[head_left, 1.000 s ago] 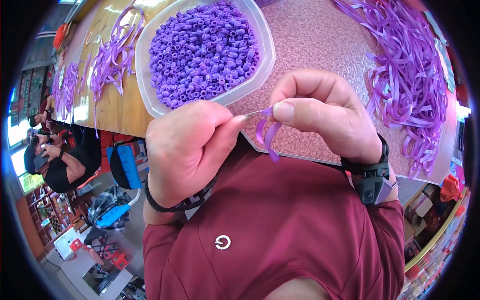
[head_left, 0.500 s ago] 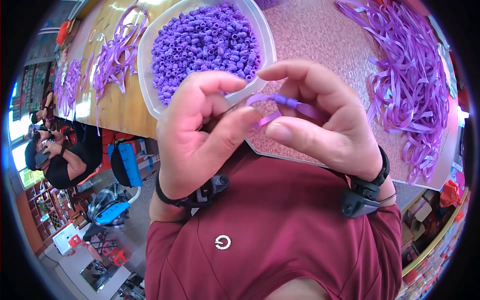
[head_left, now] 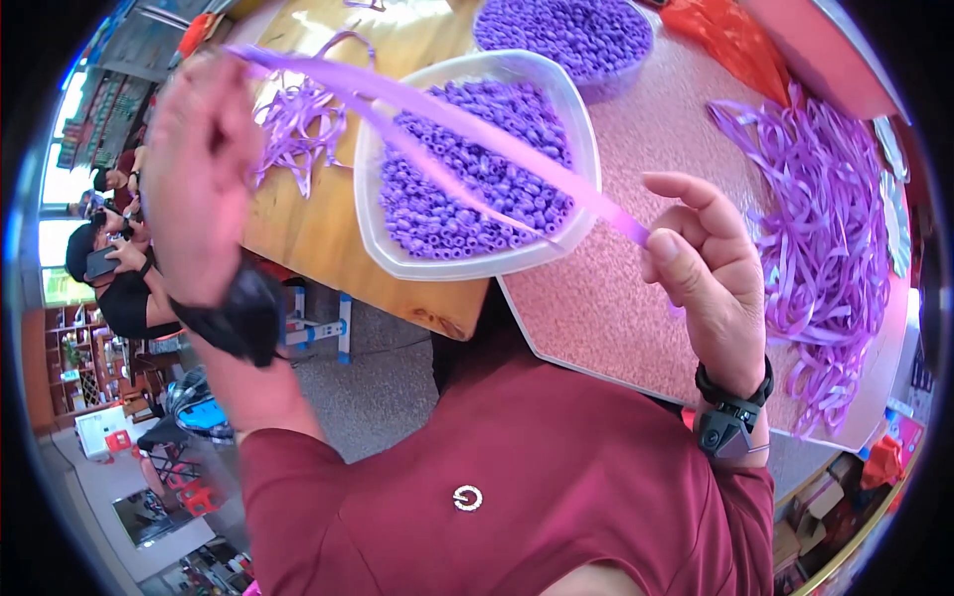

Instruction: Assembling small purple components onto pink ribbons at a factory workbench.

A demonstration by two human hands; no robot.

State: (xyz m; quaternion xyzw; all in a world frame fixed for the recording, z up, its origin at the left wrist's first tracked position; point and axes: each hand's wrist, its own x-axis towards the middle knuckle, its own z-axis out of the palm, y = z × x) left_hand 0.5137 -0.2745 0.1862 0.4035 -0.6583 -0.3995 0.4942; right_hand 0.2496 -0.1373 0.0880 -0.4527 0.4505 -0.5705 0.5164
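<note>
My left hand (head_left: 204, 179) is raised at the far left and smeared by motion. Its closed fingers hold one end of a looped purple ribbon (head_left: 487, 139), which stretches in two strands across the tub. The wider strand runs taut to my right hand (head_left: 711, 283), pinched between thumb and fingers with the index finger raised. The thinner strand's loose end hangs over the tub's near side. Below the ribbon stands a translucent white tub (head_left: 368, 214) heaped with small purple beads (head_left: 437, 214). I cannot make out any beads on the ribbon.
A second tub (head_left: 616, 84) of purple beads stands behind the first. A heap of purple ribbons (head_left: 820, 258) covers the table's right side, with more ribbons (head_left: 298, 139) on the wooden table at left. Red plastic (head_left: 725, 45) lies at the back. A person (head_left: 129, 273) is at far left.
My hands have drawn far apart, the left swinging up and left, the right moving right. The ribbon, small and curled between my fingers before, is now stretched out. The view has shifted too.
</note>
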